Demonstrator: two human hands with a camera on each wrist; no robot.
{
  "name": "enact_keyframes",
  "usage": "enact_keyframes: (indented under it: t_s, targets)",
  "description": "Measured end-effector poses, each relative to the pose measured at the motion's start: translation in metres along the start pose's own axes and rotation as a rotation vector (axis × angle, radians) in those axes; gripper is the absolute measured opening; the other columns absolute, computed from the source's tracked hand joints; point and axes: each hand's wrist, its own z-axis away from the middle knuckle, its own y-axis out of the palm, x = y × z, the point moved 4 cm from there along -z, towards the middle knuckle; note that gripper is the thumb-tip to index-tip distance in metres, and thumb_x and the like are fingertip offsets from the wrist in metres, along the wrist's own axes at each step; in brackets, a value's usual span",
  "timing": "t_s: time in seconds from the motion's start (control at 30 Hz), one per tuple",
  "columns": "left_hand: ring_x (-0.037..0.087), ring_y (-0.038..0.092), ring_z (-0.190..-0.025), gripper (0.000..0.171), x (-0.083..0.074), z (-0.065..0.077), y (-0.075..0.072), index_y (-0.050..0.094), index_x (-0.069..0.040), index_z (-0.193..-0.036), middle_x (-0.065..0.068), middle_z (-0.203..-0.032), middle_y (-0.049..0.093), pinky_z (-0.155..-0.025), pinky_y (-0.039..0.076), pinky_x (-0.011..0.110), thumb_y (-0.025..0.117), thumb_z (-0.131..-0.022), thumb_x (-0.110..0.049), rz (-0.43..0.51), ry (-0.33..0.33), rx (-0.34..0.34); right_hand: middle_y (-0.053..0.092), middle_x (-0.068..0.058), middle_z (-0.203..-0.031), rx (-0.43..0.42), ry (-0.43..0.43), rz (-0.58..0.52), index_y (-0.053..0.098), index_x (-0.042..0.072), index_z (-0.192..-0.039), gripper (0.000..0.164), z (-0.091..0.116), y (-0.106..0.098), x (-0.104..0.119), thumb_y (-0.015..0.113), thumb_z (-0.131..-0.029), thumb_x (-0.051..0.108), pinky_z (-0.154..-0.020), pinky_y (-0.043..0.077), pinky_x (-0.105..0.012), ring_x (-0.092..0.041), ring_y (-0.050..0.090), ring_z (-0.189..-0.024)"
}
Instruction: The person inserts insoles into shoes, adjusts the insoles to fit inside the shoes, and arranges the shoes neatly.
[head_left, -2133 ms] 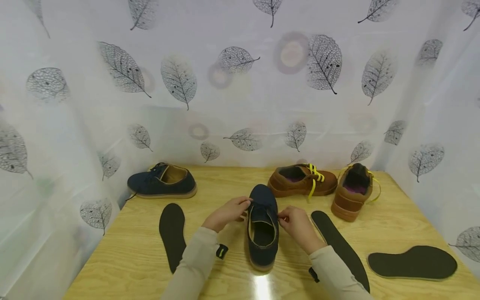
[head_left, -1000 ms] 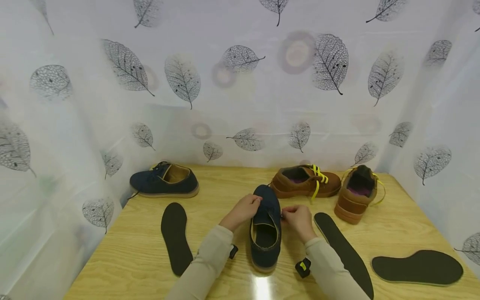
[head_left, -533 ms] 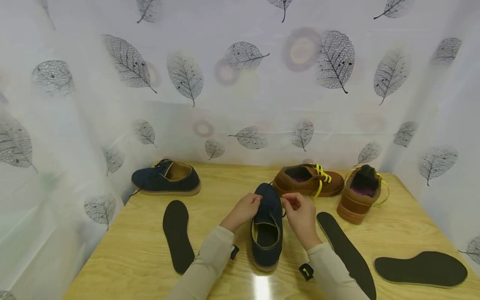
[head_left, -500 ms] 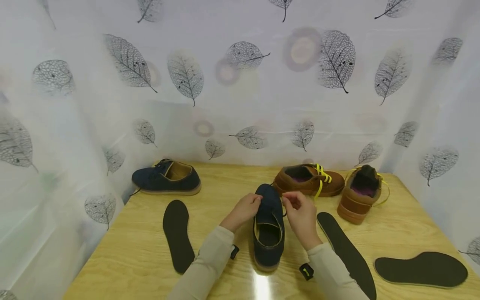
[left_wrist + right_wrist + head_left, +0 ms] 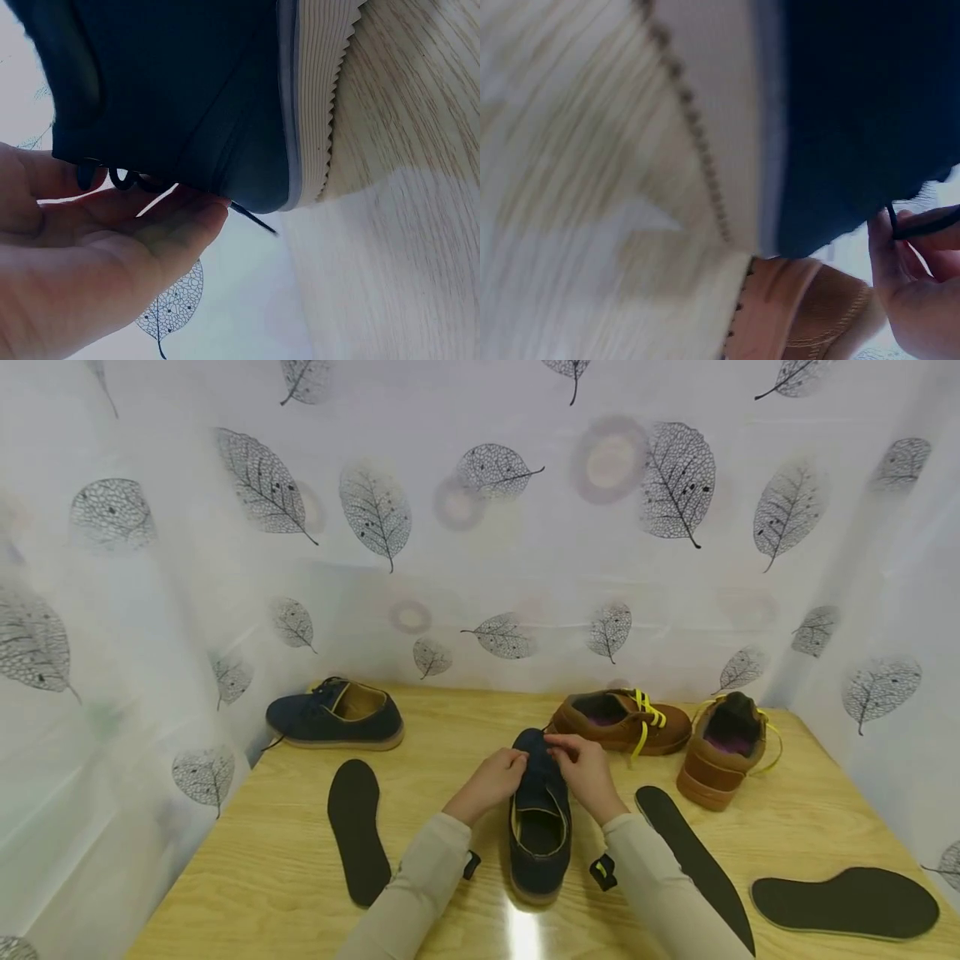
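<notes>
A navy lace-up shoe [image 5: 542,864] stands on the table in the head view, its toe pointing away and its heel nearest. At its left side, over the front of the lacing, my left hand [image 5: 491,785] pinches a dark shoelace [image 5: 256,219]; the lace's tip sticks out past the fingertips in the left wrist view. From the right, my right hand [image 5: 588,772] reaches over the shoe's toe end. In the right wrist view its thumb and finger pinch a length of lace [image 5: 930,224] drawn off the upper. Fingers partly cover the lacing in the head view.
The other navy shoe [image 5: 337,718] sits at the back left. Brown shoes with yellow laces, one sideways [image 5: 585,735] and one heel-forward [image 5: 708,777], stand at the back right. Black insoles lie left [image 5: 356,835], right [image 5: 693,860] and far right [image 5: 843,902] on the wooden table [image 5: 247,860].
My right hand has risen from the shoe's right side and moved left over its toe end. My left hand stays at the lacing, and the shoe has shifted slightly right in view.
</notes>
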Motion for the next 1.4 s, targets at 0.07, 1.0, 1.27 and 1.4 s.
enact_keyframes:
  t_s: [0.07,1.0,1.27,1.4]
  targets:
    - [0.036,0.048,-0.126,0.039,0.000,0.001,0.000,0.055,0.007,-0.130,0.023,-0.131,0.054,-0.104,0.037,0.047,0.037,-0.104,-0.017,-0.002,-0.004,0.004,0.069,-0.021,-0.103,0.044,0.023,0.076,0.070,-0.005,-0.108,0.021,-0.004,0.004,-0.006,0.059,-0.090,-0.007,-0.078,0.053,-0.042,-0.033,0.067,-0.093]
    - [0.031,0.051,-0.121,0.036,0.009,0.001,-0.007,0.060,0.005,-0.123,0.018,-0.127,0.058,-0.100,0.040,0.044,0.039,-0.104,-0.019,0.170,-0.048,0.000,0.069,-0.021,-0.101,0.131,0.192,0.063,0.065,-0.008,-0.115,0.028,-0.004,-0.018,0.006,0.059,-0.095,0.011,-0.070,0.055,-0.037,-0.031,0.067,-0.085]
    - [0.035,0.057,-0.112,0.033,0.018,0.000,-0.017,0.054,0.011,-0.127,0.024,-0.119,0.060,-0.095,0.046,0.043,0.043,-0.102,-0.009,0.433,-0.088,-0.146,0.069,-0.017,-0.094,0.037,0.258,-0.245,0.070,0.001,-0.111,0.023,0.020,-0.029,0.036,0.059,-0.097,0.014,-0.069,0.054,-0.027,-0.030,0.065,-0.081]
    - [0.035,0.059,-0.106,0.031,0.024,0.001,-0.029,0.054,0.011,-0.125,0.022,-0.111,0.061,-0.092,0.048,0.040,0.044,-0.101,-0.007,0.568,-0.140,-0.265,0.069,-0.015,-0.092,0.015,0.259,-0.307,0.070,-0.001,-0.108,0.023,0.027,-0.028,0.045,0.060,-0.096,0.015,-0.068,0.053,-0.026,-0.026,0.065,-0.081]
